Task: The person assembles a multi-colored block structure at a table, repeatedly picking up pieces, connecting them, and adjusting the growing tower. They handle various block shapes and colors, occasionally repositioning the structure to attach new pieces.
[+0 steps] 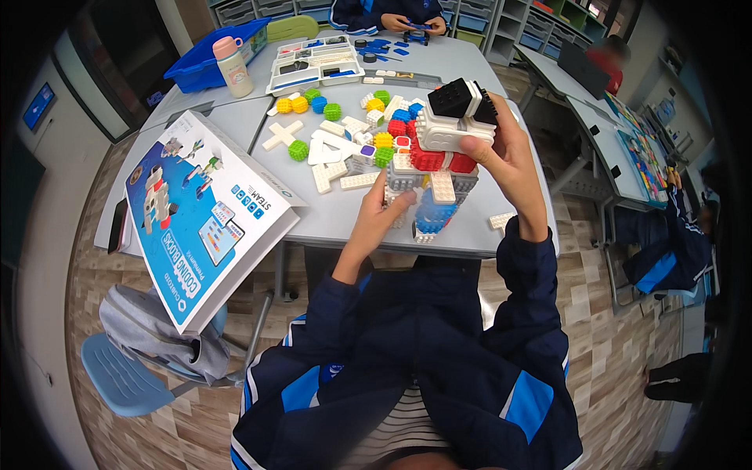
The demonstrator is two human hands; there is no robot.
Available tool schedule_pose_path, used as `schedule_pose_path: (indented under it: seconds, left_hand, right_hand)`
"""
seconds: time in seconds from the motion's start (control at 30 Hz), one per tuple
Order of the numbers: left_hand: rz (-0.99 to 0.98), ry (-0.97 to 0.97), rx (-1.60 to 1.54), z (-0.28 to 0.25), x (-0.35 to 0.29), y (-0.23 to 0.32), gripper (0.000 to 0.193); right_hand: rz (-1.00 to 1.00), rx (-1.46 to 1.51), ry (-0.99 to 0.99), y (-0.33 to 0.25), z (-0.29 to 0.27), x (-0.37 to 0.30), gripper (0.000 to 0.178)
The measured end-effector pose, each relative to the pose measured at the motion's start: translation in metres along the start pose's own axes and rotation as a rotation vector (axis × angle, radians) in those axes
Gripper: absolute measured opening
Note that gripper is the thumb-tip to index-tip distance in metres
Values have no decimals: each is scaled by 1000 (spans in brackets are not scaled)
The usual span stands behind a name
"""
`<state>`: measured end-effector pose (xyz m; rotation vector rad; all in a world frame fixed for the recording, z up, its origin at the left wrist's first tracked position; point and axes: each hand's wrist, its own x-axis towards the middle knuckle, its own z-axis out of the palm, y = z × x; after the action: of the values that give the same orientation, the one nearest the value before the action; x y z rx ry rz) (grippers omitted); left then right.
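Note:
Between my hands, near the table's front edge, stands a figure built of toy blocks [439, 160], with a white and black top, a red band, a grey body and a blue lower part. My right hand [513, 153] grips its white and black top, thumb in front. My left hand [380, 215] closes on the grey lower body from the left, with most fingertips hidden behind it. Loose blocks lie beyond and left of it: a white cross-shaped block [283, 135], a white triangular frame [333, 147], a green block [298, 150] and several yellow, blue and white ones.
A large picture box [207, 215] overhangs the table's left edge. Behind are a pink-capped bottle [233, 68], a blue bin [205, 66] and a white parts tray [316, 64]. Across the table, another person's hands [411, 23] hold small blue parts. A grey backpack [160, 329] rests on a chair.

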<state>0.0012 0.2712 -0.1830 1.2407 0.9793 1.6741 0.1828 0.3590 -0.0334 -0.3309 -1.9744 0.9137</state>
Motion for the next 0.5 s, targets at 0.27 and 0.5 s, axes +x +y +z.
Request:
schedule_pose_path:
  seconds: [0.27, 0.5]
  left_hand:
    - [3, 33, 19, 7, 2, 18, 54]
    - [685, 175, 770, 13, 4, 55, 56]
  right_hand:
    - [110, 83, -51, 0, -2, -4, 70]
    - [14, 80, 50, 5, 4, -9, 69]
